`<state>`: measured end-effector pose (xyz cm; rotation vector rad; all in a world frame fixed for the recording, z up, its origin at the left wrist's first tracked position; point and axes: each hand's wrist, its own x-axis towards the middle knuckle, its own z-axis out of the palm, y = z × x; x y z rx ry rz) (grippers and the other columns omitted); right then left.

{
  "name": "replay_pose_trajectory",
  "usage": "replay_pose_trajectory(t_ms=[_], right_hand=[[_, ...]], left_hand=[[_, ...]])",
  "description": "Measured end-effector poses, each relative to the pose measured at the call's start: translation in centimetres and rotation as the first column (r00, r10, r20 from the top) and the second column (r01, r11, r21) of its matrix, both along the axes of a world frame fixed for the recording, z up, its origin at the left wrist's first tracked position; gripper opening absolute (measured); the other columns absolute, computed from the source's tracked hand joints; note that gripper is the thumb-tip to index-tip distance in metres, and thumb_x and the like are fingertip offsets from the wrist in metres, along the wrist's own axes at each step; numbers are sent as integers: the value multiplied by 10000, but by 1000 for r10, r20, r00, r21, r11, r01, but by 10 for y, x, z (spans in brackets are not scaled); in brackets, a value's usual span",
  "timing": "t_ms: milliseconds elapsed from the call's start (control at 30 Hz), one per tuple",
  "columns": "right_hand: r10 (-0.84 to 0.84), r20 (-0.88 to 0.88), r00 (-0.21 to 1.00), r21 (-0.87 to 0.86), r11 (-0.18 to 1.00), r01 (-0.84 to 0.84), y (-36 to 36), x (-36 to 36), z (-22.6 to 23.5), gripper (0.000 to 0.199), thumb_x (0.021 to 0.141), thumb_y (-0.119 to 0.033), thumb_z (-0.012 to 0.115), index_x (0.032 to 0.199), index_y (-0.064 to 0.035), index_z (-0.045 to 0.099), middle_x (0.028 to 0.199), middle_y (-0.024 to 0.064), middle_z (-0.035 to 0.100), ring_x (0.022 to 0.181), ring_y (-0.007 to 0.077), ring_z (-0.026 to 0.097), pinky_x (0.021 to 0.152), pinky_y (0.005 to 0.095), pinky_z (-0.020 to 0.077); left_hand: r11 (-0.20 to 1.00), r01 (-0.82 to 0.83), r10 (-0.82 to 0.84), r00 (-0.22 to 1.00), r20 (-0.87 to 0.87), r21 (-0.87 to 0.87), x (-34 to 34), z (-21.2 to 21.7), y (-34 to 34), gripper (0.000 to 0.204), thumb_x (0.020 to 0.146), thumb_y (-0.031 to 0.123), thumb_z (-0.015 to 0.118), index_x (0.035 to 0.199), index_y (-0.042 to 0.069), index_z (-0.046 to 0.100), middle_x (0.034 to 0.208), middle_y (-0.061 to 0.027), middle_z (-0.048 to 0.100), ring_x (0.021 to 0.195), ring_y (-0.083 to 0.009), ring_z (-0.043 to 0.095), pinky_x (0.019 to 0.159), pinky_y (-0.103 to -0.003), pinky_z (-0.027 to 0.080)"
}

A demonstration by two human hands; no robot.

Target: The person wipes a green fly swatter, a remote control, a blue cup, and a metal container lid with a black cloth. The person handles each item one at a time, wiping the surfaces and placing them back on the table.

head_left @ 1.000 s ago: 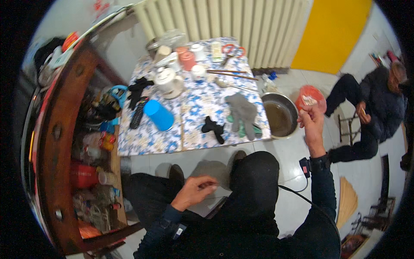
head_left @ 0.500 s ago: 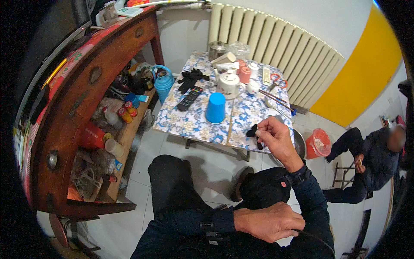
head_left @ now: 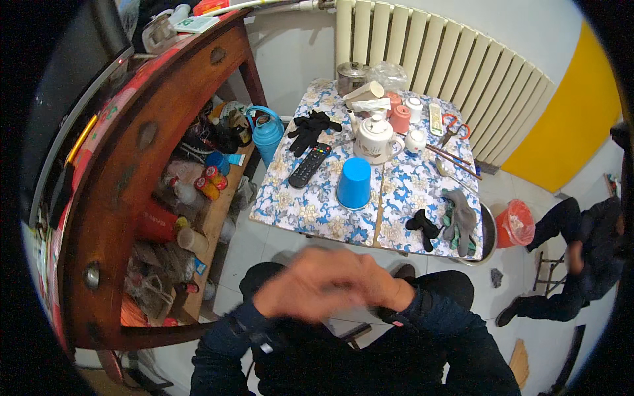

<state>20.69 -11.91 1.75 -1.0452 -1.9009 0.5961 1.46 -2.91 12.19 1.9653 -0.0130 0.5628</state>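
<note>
My left hand (head_left: pixel 300 287) and my right hand (head_left: pixel 366 284) are pressed together in front of my lap, both blurred by motion; I see nothing held in either. They hover just short of the near edge of a small table with a blue floral cloth (head_left: pixel 297 204). Closest on the table stand an upturned blue cup (head_left: pixel 354 183), a black remote (head_left: pixel 309 165) and a small black glove (head_left: pixel 422 224) beside a grey glove (head_left: pixel 460 214).
A white teapot (head_left: pixel 374 137), a pair of black gloves (head_left: pixel 310 127), pink cups, scissors and chopsticks lie farther back. A cluttered wooden cabinet (head_left: pixel 132 171) stands left, a white radiator (head_left: pixel 436 59) behind. A metal basin, a red bucket (head_left: pixel 515 223) and a seated person (head_left: pixel 581 257) are right.
My right hand has pulled back from the table's near edge and joined my left hand over my lap. The view has shifted slightly, with the table now higher in frame.
</note>
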Motion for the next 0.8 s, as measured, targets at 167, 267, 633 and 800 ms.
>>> replay_pose_trajectory(t_ms=[167, 267, 633, 800], right_hand=[[113, 182, 977, -343, 938, -45, -12, -9, -28, 275, 1002, -188, 725, 1197, -36, 604, 1134, 238, 681, 976, 486, 720, 767, 572, 603], [203, 206, 957, -336, 934, -126, -14, -10, -39, 268, 1002, -157, 751, 1178, -7, 616, 1013, 199, 687, 878, 400, 741, 709, 498, 612], [227, 162, 960, -380, 912, -152, -4, 21, -56, 294, 1050, -212, 739, 1182, 21, 617, 1031, 210, 680, 853, 373, 743, 630, 476, 610], [294, 142, 945, -483, 854, -193, -1, 35, -44, 320, 1056, -242, 737, 1184, 35, 637, 1062, 233, 722, 885, 376, 771, 676, 475, 650]], left_hand=[[733, -583, 615, 788, 24, 350, 19, -8, 166, 247, 989, 98, 737, 1212, -3, 768, 1189, -198, 781, 1057, -317, 768, 913, -409, 602], [602, -556, 635, 768, 78, 573, 56, -31, 241, 391, 976, 124, 756, 1357, 43, 733, 1413, -214, 718, 1273, -382, 697, 1065, -469, 562], [560, -230, 568, 806, -166, 796, 124, -97, 354, 537, 1036, 73, 650, 1568, 38, 590, 1616, -270, 582, 1506, -463, 541, 1263, -529, 444], [514, -282, 690, 697, -196, 810, 165, -94, 393, 528, 1031, 100, 657, 1552, 36, 600, 1563, -274, 625, 1426, -464, 607, 1210, -522, 490]])
